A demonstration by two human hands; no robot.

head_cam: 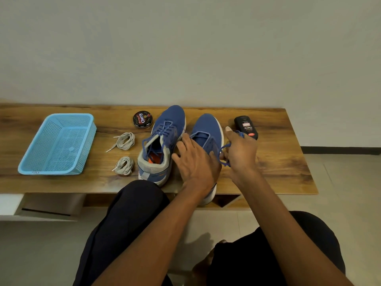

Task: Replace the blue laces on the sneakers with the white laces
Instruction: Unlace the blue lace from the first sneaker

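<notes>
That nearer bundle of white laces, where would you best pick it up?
Take the nearer white lace bundle across the middle of its coil, coming straight down from above. It lies flat on the table in a loose oval, with open wood all round it, so a pinch across its narrow width should gather every loop.

A wooden counter (pixel 268 162) stands against the wall. Two blue sneakers (pixel 162 141) lie side by side at its middle. Left of the sneakers are two coiled white laces (pixel 124 141) and, farther left, a blue basket (pixel 59 144); a round polish tin (pixel 142 119) sits behind-left, a black bottle (pixel 246 126) to their right.
</notes>
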